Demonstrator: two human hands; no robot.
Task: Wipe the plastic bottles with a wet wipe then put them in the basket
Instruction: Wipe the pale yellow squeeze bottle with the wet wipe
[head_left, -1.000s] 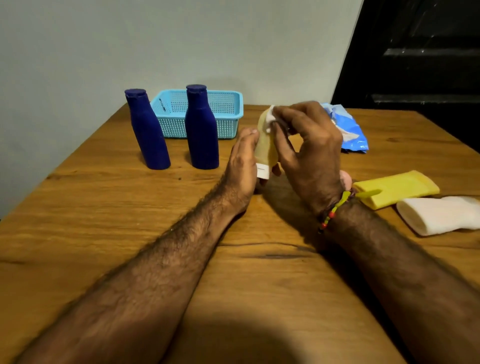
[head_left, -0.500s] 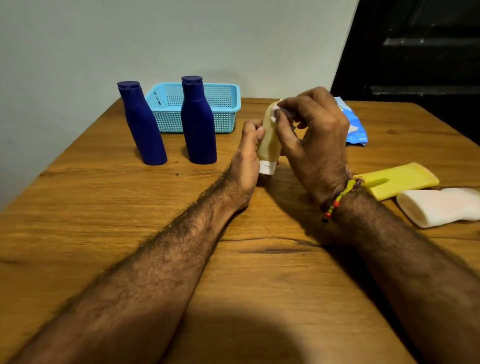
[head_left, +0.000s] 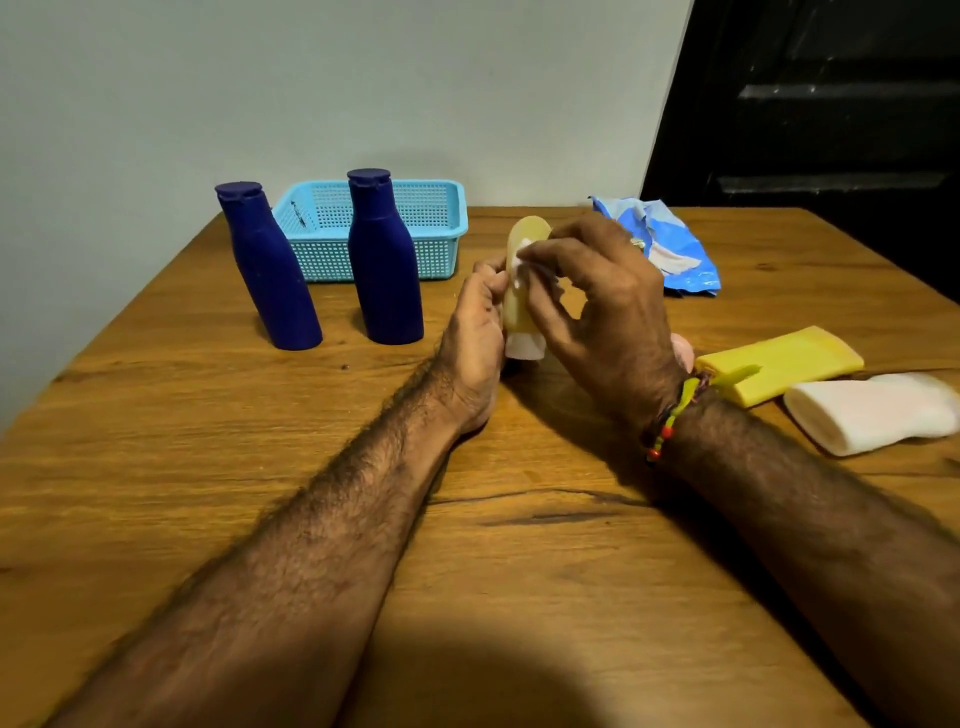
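Now left hand (head_left: 475, 332) grips tan bottle (head_left: 521, 291), right hand (head_left: 597, 306) pinching wipe (head_left: 521, 260), seemingly slid lower

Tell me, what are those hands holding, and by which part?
The left hand grips a beige tube by its lower body, just above the white cap. The right hand pinches a white wet wipe against the tube's upper part.

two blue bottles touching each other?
Apart. The head view shows bare table and basket mesh between the left blue bottle and the right blue bottle.
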